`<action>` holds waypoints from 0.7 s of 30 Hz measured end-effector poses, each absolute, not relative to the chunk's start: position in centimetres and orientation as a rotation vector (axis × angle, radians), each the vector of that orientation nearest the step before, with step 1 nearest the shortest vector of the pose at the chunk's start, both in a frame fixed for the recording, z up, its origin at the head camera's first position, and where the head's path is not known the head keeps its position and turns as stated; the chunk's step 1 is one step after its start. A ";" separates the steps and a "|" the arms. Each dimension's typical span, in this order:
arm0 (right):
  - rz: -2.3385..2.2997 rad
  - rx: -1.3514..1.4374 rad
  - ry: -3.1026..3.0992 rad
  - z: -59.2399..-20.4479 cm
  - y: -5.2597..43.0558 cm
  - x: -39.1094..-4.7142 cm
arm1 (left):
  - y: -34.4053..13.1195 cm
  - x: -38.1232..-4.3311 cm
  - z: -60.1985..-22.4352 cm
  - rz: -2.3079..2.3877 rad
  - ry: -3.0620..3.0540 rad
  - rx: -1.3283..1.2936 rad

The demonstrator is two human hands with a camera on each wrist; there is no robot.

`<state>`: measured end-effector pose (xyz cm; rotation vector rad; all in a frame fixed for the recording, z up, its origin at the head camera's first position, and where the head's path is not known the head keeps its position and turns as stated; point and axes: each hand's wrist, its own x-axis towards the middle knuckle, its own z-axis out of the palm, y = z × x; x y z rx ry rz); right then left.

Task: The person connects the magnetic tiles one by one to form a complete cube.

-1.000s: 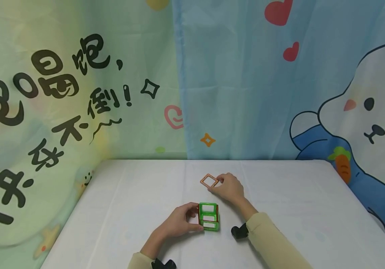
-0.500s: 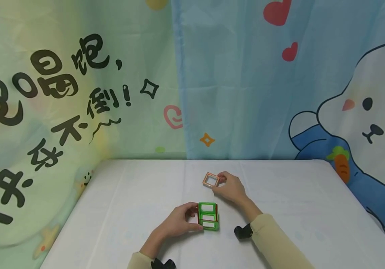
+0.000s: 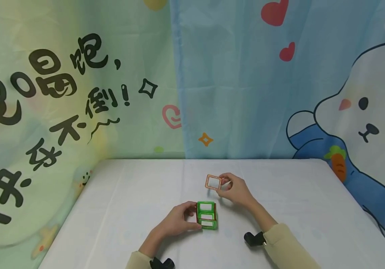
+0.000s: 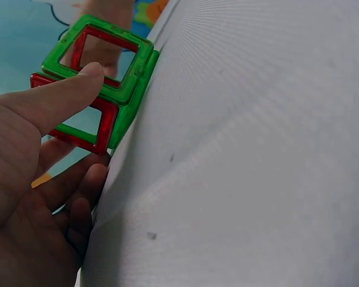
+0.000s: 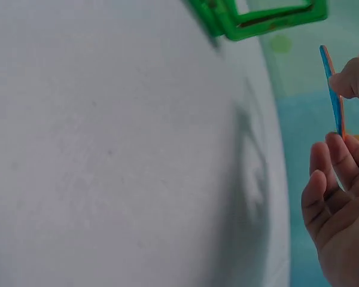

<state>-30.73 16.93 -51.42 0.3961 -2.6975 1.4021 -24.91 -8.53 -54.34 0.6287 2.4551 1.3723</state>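
Note:
A small block built of green and red square frame tiles [image 3: 207, 215] stands on the white table; in the left wrist view the green and red tiles [image 4: 122, 89] have open or see-through middles. My left hand [image 3: 178, 220] grips this block from its left side, thumb at the near edge and fingers at the far edge. Beyond the block, my right hand [image 3: 237, 189] pinches an orange square frame tile [image 3: 213, 182] between thumb and fingers. That tile is held off the table, and the right wrist view shows the tile [image 5: 332, 89] edge-on, blue along one face.
The white-covered table [image 3: 128, 194] reaches back to a printed cloth backdrop [image 3: 229, 74]. Black wrist straps or mounts show at both cuffs, one being the right mount [image 3: 254, 239].
The orange tile has turned from a diamond stance to a squarer one and moved slightly right, toward me. My right arm has drawn back rightward; the left hand keeps its hold.

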 end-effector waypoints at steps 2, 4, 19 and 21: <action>1.391 0.414 -2.692 -50.9 17.1 -30.1 | -8.5 -24.9 -54.3 1.377 2.456 0.635; 1.367 0.434 -2.692 -50.4 17.2 -29.4 | -8.5 -24.9 -54.3 1.381 2.457 0.643; 1.315 0.689 -2.683 -48.8 16.6 -25.1 | -8.5 -25.0 -54.5 1.394 2.441 0.627; 1.309 0.714 -2.691 -48.9 16.4 -24.9 | -8.5 -25.0 -54.5 1.396 2.434 0.616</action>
